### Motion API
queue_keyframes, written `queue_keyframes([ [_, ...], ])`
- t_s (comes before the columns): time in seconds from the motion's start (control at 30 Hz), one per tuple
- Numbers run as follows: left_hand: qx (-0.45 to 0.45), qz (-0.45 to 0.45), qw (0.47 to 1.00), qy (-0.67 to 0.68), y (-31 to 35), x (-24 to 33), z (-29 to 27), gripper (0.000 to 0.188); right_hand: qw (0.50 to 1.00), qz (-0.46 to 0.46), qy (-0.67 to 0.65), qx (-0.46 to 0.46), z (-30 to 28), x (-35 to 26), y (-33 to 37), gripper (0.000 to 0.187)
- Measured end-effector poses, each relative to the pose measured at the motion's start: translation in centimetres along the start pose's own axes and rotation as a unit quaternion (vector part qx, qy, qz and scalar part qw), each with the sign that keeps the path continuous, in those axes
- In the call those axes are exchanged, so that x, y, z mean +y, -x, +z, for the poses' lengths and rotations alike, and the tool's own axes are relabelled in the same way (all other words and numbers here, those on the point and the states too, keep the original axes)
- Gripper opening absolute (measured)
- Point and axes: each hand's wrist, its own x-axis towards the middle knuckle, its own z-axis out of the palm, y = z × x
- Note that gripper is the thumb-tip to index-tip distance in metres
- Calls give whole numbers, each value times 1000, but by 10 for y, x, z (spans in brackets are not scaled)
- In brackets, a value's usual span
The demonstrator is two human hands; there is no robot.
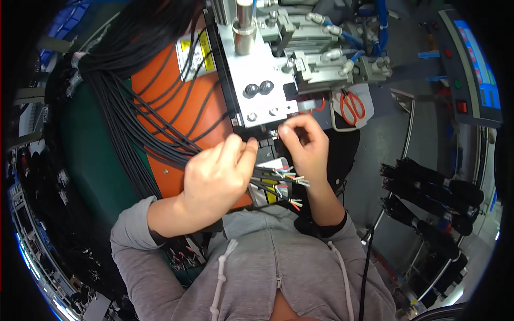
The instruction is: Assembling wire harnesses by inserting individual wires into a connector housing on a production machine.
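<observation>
My left hand [217, 171] is closed, its thumb and fingers pinched around a black cable just below the front of a metal machine head [259, 80]. My right hand [309, 144] has thumb and index finger together at small stripped wire ends [274, 134], under the machine head's lower edge. The exact grip there is partly hidden. A bundle of black cables [160, 142] runs from the upper left beneath my left hand. Past that hand, several cables end in fanned coloured wires [292, 176], lying over a white and yellow label [265, 197].
An orange work surface [187, 115] lies under the cables, with a green surface [85, 136] to its left. Pneumatic cylinders and blue tubes [342, 40] fill the upper right. Red-handled scissors [352, 107] lie right of the machine, a control screen [474, 64] stands far right, and cable bundles [428, 198] hang on a rack.
</observation>
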Motion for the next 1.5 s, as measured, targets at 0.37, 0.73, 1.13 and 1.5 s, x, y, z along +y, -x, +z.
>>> queue_keyframes([
  [0.37, -11, 40, 991, 127, -2, -7, -4, 29, 923, -298, -10, -241, -27, -24, -12, 18],
  [0.73, 114, 85, 977, 159, -12, -15, -3, 28, 986, -125, -68, -87, -4, -44, 5, 16],
  [1.13, 112, 60, 979, 158, -3, -7, 6, 21, 988, -121, -70, -65, -5, -29, 4, 19],
  [1.5, 107, 85, 985, 108, -4, -11, 10, 26, 990, 51, 6, -131, -22, -40, -2, 13],
])
